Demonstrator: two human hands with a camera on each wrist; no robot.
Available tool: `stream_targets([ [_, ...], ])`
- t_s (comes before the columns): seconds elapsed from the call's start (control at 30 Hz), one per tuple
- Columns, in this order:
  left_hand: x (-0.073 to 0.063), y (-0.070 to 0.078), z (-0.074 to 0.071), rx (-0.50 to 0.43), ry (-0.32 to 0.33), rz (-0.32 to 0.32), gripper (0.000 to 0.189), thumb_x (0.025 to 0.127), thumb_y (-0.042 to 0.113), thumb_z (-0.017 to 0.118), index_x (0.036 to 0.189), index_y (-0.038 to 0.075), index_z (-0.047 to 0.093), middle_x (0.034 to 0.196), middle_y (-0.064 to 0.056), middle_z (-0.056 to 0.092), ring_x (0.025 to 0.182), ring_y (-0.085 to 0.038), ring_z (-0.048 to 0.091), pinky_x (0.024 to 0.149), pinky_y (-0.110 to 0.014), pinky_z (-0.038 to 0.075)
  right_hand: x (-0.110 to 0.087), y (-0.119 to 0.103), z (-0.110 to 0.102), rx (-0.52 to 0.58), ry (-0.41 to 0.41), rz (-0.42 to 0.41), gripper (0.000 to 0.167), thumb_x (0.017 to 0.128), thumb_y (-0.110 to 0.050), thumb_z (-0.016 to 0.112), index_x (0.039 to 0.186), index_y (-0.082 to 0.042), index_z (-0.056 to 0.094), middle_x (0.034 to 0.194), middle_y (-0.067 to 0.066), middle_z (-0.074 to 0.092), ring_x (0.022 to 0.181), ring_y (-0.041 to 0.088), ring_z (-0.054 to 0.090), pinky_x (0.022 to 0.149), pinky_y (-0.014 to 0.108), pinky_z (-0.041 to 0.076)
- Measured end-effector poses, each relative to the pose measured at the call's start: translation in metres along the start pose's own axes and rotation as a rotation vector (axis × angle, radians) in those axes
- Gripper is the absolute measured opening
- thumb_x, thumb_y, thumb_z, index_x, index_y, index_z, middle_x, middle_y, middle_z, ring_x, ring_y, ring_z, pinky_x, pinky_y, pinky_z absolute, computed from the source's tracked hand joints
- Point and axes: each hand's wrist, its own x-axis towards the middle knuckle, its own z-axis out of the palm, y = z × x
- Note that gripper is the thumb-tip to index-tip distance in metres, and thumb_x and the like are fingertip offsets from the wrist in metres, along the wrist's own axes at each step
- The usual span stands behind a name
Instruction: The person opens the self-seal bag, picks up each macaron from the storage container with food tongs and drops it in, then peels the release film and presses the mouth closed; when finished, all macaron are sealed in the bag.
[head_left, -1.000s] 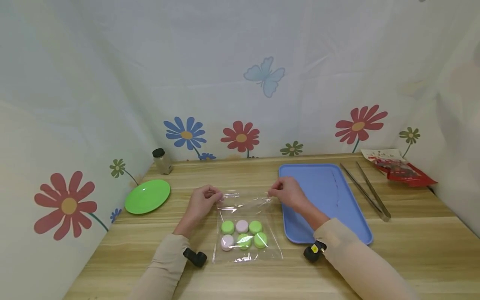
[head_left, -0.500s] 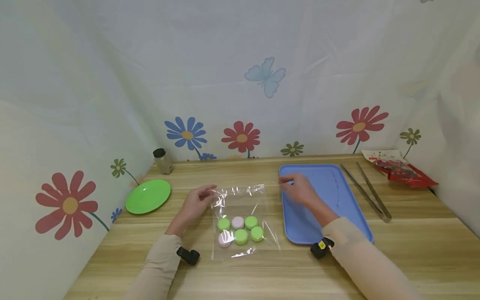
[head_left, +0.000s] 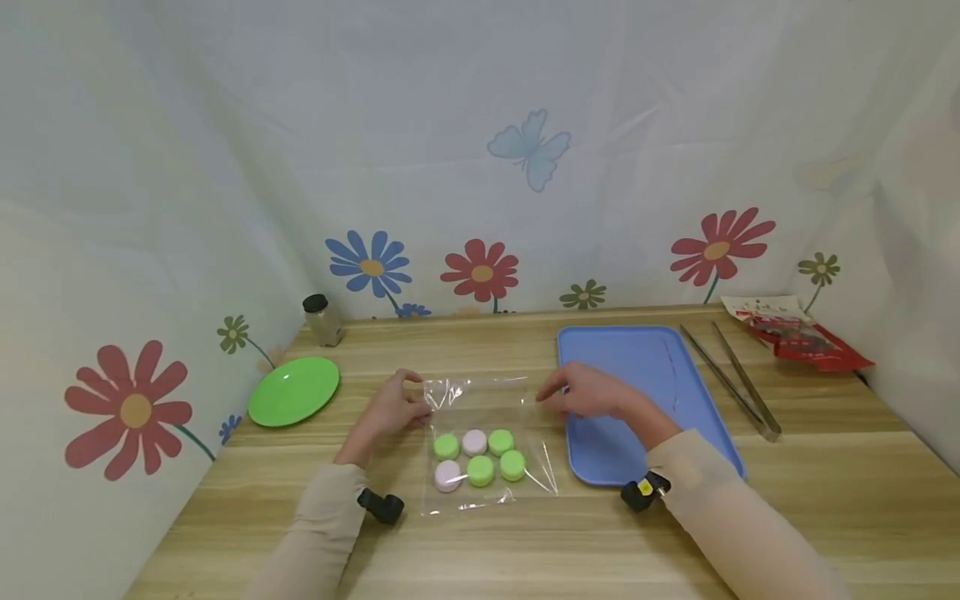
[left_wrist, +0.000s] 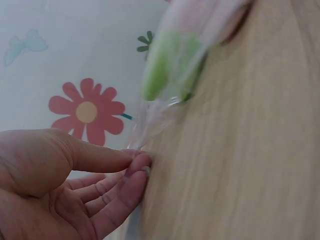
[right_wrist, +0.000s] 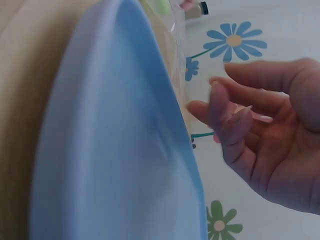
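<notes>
A clear plastic bag (head_left: 480, 408) lies on the wooden table with several green macarons (head_left: 481, 471) and pink macarons (head_left: 447, 476) inside, in two rows. At its upper left corner, my left hand (head_left: 392, 406) pinches the film between thumb and forefinger, as the left wrist view shows at the fingertips (left_wrist: 137, 162). My right hand (head_left: 588, 390) is over the left side of the blue tray (head_left: 637, 358), fingertips close to the bag's upper right corner. In the right wrist view that hand (right_wrist: 265, 130) has loosely bent fingers, thumb apart, and nothing held.
Metal tongs (head_left: 738, 383) lie right of the tray, and a red and white snack pouch (head_left: 798, 333) is at the back right. To the left are a green plate (head_left: 294, 392) and a small jar with a black lid (head_left: 323, 322). A flowered curtain stands behind the table.
My right hand has let go of the bag's upper right corner, moved right over the tray, then come back toward the bag. The bag and left hand have shifted slightly left.
</notes>
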Motion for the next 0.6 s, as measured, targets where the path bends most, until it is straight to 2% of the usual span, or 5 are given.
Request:
stream_targets([
  [0.07,0.006,-0.001,0.006,-0.009,0.025,0.018,0.065,0.089,-0.009,0.068,0.144,-0.006,0.033,0.09,-0.02,0.07,0.071,-0.021,0.068,0.065,-0.032,0.06,-0.002,-0.002,0.001,-0.044,-0.049,-0.033,0.033,0.095,-0.017,0.065,0.121,0.003,0.069,0.083,0.012,0.07,0.067,0.021,0.063,0.056,0.029,0.051],
  [0.13,0.01,-0.002,0.011,-0.046,0.071,0.04,0.069,0.09,-0.01,0.066,0.148,-0.004,0.028,0.096,-0.022,0.07,0.075,-0.022,0.069,0.067,-0.032,0.06,-0.005,-0.002,-0.002,-0.082,-0.045,-0.043,0.036,0.095,-0.017,0.065,0.123,0.006,0.067,0.094,0.013,0.072,0.072,0.022,0.066,0.061,0.031,0.054],
  [0.3,0.009,-0.006,0.01,-0.062,0.235,0.14,0.056,0.094,-0.013,0.055,0.146,-0.001,0.039,0.108,-0.027,0.068,0.09,-0.031,0.071,0.077,-0.035,0.06,-0.014,0.012,-0.014,-0.27,0.124,-0.081,0.033,0.096,-0.013,0.065,0.121,0.007,0.067,0.118,0.018,0.069,0.102,0.031,0.068,0.086,0.043,0.056],
  [0.43,-0.003,-0.002,-0.003,0.177,0.246,0.204,0.048,0.097,-0.003,0.053,0.144,0.0,0.044,0.123,-0.026,0.064,0.113,-0.039,0.063,0.094,-0.047,0.053,-0.027,0.03,-0.026,-0.464,0.29,-0.041,0.036,0.097,-0.013,0.064,0.126,0.008,0.063,0.129,0.025,0.062,0.12,0.043,0.057,0.1,0.056,0.047],
  [0.6,-0.015,0.017,-0.01,0.514,0.18,0.292,0.051,0.1,0.016,0.062,0.145,-0.002,0.045,0.143,-0.027,0.05,0.134,-0.044,0.045,0.111,-0.056,0.036,-0.045,0.047,-0.036,-0.604,0.435,0.025,0.044,0.098,-0.019,0.064,0.136,0.003,0.058,0.144,0.032,0.046,0.131,0.053,0.042,0.105,0.067,0.035],
])
